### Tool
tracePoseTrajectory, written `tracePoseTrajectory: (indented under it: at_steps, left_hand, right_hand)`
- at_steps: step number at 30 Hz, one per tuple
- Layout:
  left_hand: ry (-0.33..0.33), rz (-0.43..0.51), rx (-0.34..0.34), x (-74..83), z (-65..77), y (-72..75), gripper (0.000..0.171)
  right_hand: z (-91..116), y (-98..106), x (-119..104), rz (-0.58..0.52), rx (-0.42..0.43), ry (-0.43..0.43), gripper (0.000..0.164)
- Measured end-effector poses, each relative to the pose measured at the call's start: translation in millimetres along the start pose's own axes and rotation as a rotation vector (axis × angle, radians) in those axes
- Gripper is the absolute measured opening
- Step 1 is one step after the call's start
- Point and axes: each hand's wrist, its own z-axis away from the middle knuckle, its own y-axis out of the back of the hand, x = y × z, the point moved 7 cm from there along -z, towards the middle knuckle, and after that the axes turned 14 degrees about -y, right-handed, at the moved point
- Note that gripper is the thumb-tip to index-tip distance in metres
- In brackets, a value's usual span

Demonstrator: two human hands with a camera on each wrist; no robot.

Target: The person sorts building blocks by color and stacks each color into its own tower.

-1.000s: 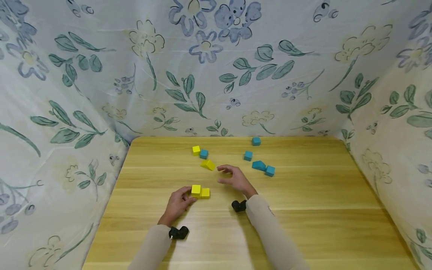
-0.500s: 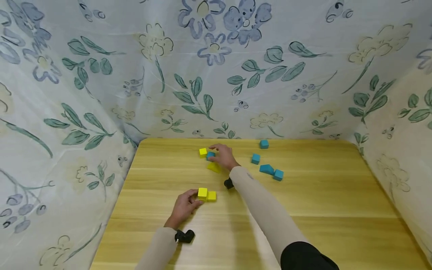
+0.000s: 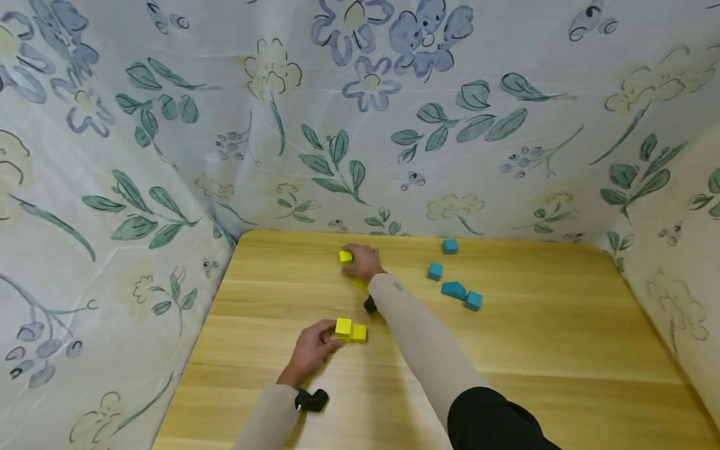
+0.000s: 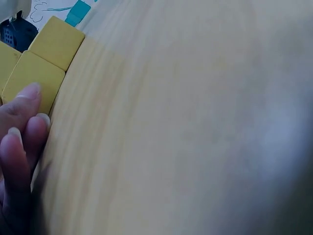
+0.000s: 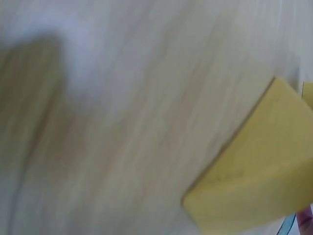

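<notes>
In the head view, my left hand [image 3: 312, 351] grips the lower of two stacked yellow cubes. Its thumb presses that lower cube [image 4: 36, 81] in the left wrist view. The upper yellow cube [image 3: 344, 328] sits on top, and another yellow cube [image 3: 359, 334] stands against the stack's right side. Farther back, my right hand [image 3: 362, 262] has its fingers curled round a yellow cube [image 3: 345, 257], thumb at the near side. A blue cube is mostly hidden under this hand. Just below the hand lies a yellow wedge block [image 5: 254, 171], large in the right wrist view.
Right of my right arm lie a blue cube [image 3: 450, 247] near the back edge, a second blue cube [image 3: 435, 271], and a blue wedge block [image 3: 453, 290] touching a third blue cube [image 3: 474, 301]. Floral cloth [image 3: 337, 156] walls the wooden table [image 3: 534, 325] behind and at the sides.
My right hand has reached away and to the left, from right of the yellow wedge, over the blue cube, to the far yellow cube. My left hand keeps its place at the stack.
</notes>
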Motion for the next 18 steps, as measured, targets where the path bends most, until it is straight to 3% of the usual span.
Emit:
tracePoseTrajectory:
  at_steps: [10, 18]
  left_hand:
    - [-0.01, -0.022, -0.005, 6.1, -2.8, -1.0, 0.041]
    - [-0.007, -0.028, -0.006, 3.7, -0.6, 0.2, 0.041]
  right_hand:
    - [-4.3, 4.5, 10.9, -0.086, 0.096, -0.103, 0.043]
    - [-0.7, 5.3, 11.1, -0.163, 0.118, -0.079, 0.041]
